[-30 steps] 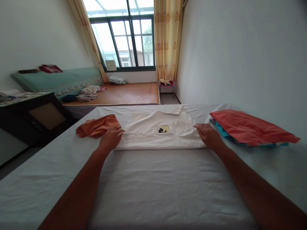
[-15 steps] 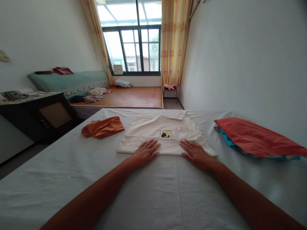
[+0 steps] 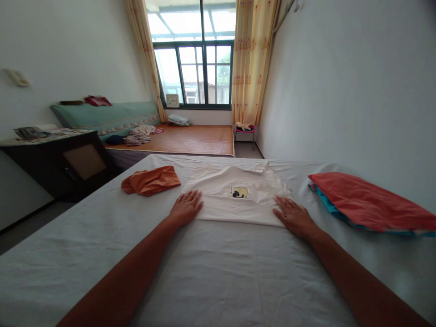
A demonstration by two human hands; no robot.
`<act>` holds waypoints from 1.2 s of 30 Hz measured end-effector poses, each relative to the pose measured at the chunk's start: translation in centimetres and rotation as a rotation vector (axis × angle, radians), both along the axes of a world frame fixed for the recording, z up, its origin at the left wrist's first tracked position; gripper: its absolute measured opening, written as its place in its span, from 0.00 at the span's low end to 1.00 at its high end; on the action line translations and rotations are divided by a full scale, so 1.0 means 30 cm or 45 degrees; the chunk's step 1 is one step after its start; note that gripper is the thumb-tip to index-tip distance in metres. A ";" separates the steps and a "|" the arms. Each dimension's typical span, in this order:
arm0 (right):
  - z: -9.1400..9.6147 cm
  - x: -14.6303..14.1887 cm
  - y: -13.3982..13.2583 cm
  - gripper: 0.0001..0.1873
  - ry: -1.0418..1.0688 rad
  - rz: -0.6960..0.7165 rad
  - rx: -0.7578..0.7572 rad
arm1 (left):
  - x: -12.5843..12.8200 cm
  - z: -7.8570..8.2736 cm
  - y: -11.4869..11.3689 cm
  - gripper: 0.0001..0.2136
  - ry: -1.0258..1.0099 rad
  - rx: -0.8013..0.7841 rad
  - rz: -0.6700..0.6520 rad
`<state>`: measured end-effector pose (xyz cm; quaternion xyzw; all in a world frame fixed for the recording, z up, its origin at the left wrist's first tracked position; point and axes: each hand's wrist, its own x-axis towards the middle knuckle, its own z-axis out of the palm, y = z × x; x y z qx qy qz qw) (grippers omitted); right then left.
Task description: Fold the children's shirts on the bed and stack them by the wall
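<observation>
A white T-shirt [image 3: 235,212] with a small yellow and black print lies spread before me, its near edge folded up into a wide band. My left hand [image 3: 186,207] rests flat on the left end of that band, fingers stretched out. On the band's right end lies my right hand [image 3: 293,216], palm down with its fingers extended. Neither hand grips anything. To the left is a crumpled orange cloth [image 3: 151,180], apart from the shirt. A stack of folded clothes, red on top [image 3: 371,200] with blue beneath, sits at the right.
A pale sheet [image 3: 218,272] covers the surface under the clothes. Behind it stands a bed with a brown mat [image 3: 200,138] and several garments. A dark cabinet [image 3: 85,161] is at the left, a small pink stool [image 3: 245,130] near the curtain [image 3: 252,63]. A wall bounds the right.
My hands have slid apart along the folded band, the left one leftward and the right one rightward, out to its ends. The camera view has shifted slightly.
</observation>
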<state>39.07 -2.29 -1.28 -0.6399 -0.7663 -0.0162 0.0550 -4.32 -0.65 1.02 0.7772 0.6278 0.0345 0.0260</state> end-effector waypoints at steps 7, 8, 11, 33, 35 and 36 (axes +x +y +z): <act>-0.026 0.096 0.037 0.34 0.012 -0.156 0.031 | -0.080 0.018 0.020 0.27 0.017 0.028 0.253; -0.022 0.103 0.039 0.33 0.008 -0.179 0.050 | -0.080 0.026 0.018 0.26 0.030 0.074 0.276; 0.007 0.078 0.033 0.31 -0.004 -0.157 0.231 | -0.034 0.050 0.000 0.24 0.031 0.294 0.156; 0.012 -0.064 -0.021 0.33 0.050 0.289 -0.020 | 0.120 0.039 -0.059 0.29 -0.049 -0.045 -0.153; 0.007 -0.043 -0.011 0.33 0.023 0.212 0.001 | 0.097 0.035 -0.048 0.29 -0.032 -0.043 -0.095; 0.005 -0.031 -0.006 0.33 0.013 0.172 0.010 | 0.084 0.032 -0.042 0.29 -0.026 -0.038 -0.071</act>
